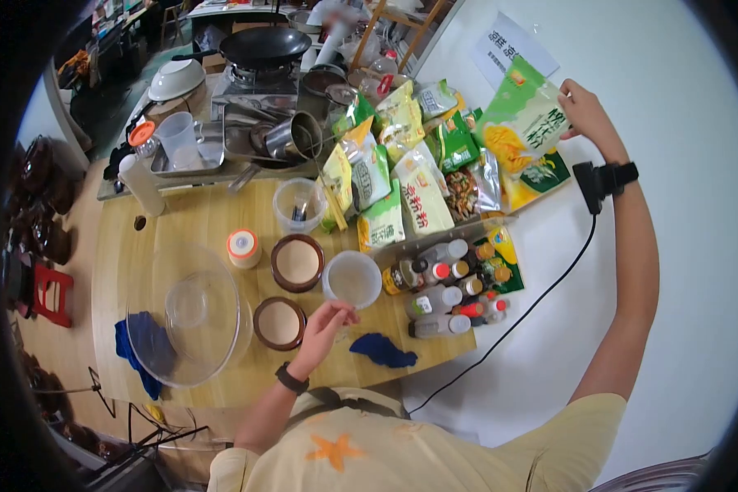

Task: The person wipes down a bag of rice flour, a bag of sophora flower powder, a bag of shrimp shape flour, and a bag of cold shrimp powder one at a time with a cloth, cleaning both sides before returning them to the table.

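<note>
At the upper right, my right hand (584, 111) is raised and grips the edge of a green-and-white food packet (523, 119) printed with a yellow food picture. The packet hangs in front of the white wall, overlapping other bags behind it. Lower down, my left hand (324, 330) has its fingers loosely bent at the near rim of a round translucent plastic container (353, 280). To the left of that container are two brown-rimmed round dishes (297, 263) with pale insides. A dark blue cloth (383, 350) lies to the right of my left hand.
Many food packets (422, 201) fill a bin behind a row of sauce bottles (439, 299). A large clear bowl (190, 373) stands at the left, near an orange-lidded jar (243, 248). Farther back are a wok (266, 47) and a metal tray. A black cable (541, 307) runs from my right wrist.
</note>
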### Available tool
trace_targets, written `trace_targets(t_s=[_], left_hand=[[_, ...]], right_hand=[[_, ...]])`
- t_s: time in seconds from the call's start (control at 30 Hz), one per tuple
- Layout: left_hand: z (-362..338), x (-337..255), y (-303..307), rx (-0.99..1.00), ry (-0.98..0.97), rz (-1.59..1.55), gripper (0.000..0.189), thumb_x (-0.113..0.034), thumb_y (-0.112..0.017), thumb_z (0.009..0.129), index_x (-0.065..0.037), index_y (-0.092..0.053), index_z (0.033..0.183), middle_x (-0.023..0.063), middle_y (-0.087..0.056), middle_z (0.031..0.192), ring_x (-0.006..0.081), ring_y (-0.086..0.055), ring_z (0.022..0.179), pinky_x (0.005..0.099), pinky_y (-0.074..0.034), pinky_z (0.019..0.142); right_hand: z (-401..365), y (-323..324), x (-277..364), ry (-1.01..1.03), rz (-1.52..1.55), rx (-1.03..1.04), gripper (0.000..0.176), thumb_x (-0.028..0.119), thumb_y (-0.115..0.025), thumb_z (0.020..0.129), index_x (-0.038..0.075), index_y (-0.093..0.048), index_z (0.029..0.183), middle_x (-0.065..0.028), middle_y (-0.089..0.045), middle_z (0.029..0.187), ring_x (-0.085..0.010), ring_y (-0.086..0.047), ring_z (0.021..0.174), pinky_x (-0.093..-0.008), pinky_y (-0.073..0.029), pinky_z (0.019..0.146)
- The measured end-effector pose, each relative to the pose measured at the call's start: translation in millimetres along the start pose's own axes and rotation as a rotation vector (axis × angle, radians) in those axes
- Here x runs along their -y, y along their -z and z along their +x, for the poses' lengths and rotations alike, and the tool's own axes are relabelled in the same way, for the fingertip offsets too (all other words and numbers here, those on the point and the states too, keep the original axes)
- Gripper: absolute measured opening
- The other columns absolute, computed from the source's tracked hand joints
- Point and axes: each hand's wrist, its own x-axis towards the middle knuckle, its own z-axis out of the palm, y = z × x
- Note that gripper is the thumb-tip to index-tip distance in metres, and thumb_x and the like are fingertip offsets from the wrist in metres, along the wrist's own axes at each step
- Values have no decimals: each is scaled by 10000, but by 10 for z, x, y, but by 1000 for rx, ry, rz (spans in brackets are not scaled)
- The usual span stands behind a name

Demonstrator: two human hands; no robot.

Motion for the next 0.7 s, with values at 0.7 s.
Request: trace_targets(t_s=[0.7], left_hand=[[27,-31,250,-196,236,19,142,-107,-424,934,-30,-539,964,58,-611,885,149,-585,850,276,-452,784]], right_hand=[[2017,-1352,-929,-184,293,-483,195,48,-466,786,-62,-528,934,-218,-635,812,-277,-659,601,-363,-518,596]])
